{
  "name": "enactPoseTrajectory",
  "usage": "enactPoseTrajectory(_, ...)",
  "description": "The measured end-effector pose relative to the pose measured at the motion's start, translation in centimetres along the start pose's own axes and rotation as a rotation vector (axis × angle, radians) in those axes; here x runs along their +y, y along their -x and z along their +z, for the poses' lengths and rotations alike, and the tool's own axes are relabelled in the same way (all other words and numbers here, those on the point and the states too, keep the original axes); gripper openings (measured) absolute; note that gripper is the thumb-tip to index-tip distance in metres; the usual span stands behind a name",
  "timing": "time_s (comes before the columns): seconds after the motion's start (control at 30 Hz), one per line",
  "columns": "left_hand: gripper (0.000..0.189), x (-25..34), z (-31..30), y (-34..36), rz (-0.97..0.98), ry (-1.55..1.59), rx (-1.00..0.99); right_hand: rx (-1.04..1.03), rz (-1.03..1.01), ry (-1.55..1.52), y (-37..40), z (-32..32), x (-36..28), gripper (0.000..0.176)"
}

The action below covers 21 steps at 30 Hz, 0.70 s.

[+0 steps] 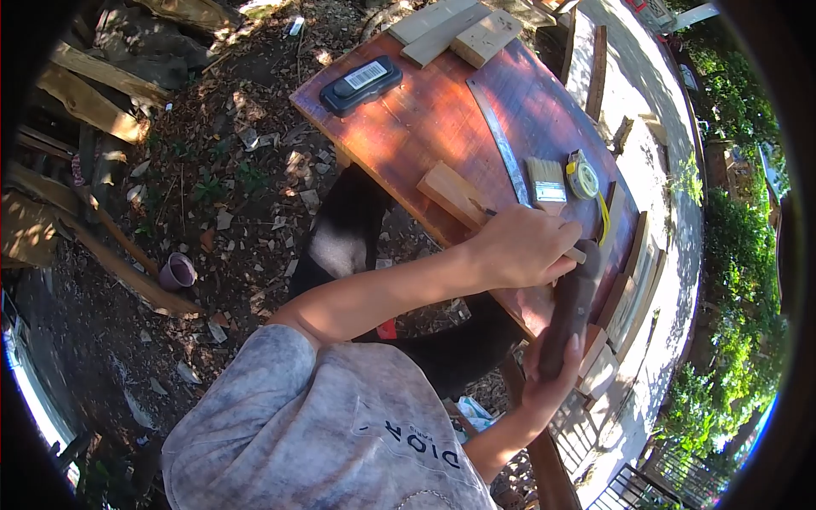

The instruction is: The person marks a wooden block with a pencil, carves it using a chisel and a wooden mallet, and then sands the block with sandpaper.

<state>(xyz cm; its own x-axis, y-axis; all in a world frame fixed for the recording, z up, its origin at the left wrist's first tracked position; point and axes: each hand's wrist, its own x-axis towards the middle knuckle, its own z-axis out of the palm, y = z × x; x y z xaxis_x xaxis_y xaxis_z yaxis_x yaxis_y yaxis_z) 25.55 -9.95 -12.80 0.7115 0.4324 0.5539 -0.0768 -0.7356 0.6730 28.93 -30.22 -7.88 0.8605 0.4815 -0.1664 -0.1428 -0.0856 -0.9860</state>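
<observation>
My left hand (531, 246) is wrapped round a chisel, whose pale handle end (576, 254) sticks out beyond the fist. The dark chisel tip (488, 210) meets the face of a small wooden block (452, 194) at the table's near edge. In my closed right hand (548, 374) is a dark brown, club-like mallet (571, 314), its upper end right at the chisel handle. Just beyond my left hand lie a flat paintbrush (546, 183), a tape measure (582, 177) with its yellow blade partly out, and a metal ruler (500, 140).
A reddish wooden table (408, 127) carries a dark case (361, 83) with a white label and several boards (450, 32) at the far end. More wood pieces (625, 306) line its right side. Logs (102, 93) and a small pot (178, 272) rest on the littered ground.
</observation>
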Motion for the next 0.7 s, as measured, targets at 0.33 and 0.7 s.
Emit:
enactPoseTrajectory(0.33, 0.033, 0.1, 0.0, -0.1, 0.0, 0.035, 0.101, 0.208, -0.49, -0.282, -1.4, -2.1, -1.6, 0.053)
enactPoseTrajectory(0.7, 0.036, -0.2, 0.1, -0.2, 0.022, -0.016, 0.141, 0.227, -0.351, -0.191, -1.4, -1.0, -1.4, 0.059)
